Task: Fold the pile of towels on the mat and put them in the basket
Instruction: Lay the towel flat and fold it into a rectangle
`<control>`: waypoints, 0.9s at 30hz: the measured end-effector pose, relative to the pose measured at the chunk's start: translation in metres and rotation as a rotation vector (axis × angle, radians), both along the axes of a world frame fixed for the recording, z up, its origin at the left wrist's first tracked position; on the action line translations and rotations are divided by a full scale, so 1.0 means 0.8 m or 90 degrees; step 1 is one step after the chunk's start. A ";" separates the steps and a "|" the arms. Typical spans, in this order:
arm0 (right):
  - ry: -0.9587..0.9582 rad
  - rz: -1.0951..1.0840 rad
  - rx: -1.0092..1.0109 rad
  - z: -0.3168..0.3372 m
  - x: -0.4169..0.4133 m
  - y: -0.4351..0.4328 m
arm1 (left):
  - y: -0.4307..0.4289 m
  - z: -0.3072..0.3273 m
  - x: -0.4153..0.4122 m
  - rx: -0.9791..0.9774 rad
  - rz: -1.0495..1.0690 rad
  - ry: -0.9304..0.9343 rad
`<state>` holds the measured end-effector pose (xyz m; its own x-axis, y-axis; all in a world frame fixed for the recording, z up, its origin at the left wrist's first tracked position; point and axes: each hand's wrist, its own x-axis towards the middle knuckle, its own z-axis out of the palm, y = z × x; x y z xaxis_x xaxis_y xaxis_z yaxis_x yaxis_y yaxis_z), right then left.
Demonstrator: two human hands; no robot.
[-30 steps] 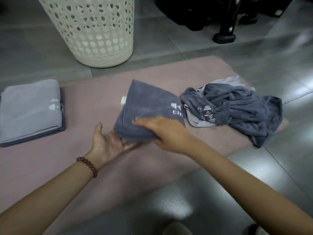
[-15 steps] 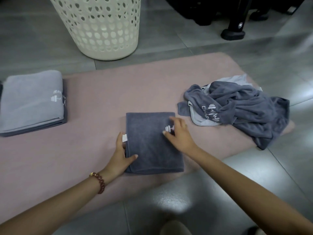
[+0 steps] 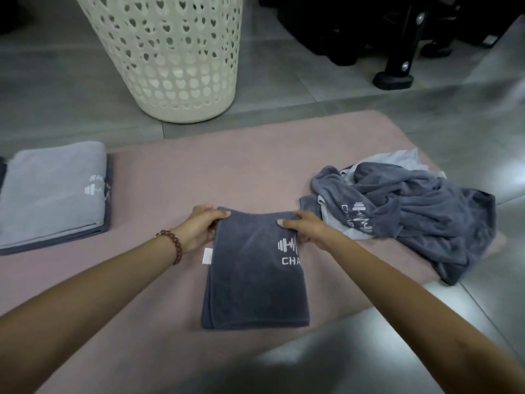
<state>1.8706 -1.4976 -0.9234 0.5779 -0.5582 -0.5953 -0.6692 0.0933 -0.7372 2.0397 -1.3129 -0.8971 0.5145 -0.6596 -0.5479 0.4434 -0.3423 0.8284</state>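
- Half a second ago the left hand (image 3: 199, 230) lay along the left side of the dark grey towel (image 3: 255, 285). Now it has moved up to the far left corner.
- The right hand (image 3: 311, 230) was on the white logo before. Now it is at the far right corner.
- Both hands pinch the far edge of the dark grey towel, with the thumb on top and the fingers (image 3: 203, 209) curled round the edge.
- The dark grey towel has stayed folded and flat, in the middle of the mat (image 3: 216, 169) by its near edge.
- A second ago it was held up in the air between the hands.
- The basket (image 3: 170, 58) is cream with heart-shaped holes. It stands on the floor (image 3: 326, 98) just past the far edge of the mat. Its top is out of the picture, so I cannot tell what is in it.
- The stack of folded towels (image 3: 51, 194) lies at the left edge of the mat, light grey on top of dark grey.
- The pile of loose towels (image 3: 412, 217) lies at the right edge, just beside the right hand.
- A bead bracelet (image 3: 174, 246) is on the left wrist.
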 end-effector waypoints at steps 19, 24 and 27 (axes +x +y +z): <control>-0.264 0.256 -0.374 0.184 0.024 0.071 | 0.125 0.138 0.077 -0.108 -0.223 -0.487; -0.342 0.259 -0.363 0.251 0.159 0.121 | 0.179 0.213 0.181 -0.124 -0.070 -0.663; -0.373 0.174 -0.310 0.261 0.272 0.153 | 0.203 0.236 0.261 -0.019 0.032 -0.862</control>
<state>2.0886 -1.3751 -0.7148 0.8741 -0.4706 0.1203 -0.1141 -0.4397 -0.8909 2.2484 -1.1504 -0.7084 0.6575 -0.6274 0.4171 -0.7076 -0.3241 0.6279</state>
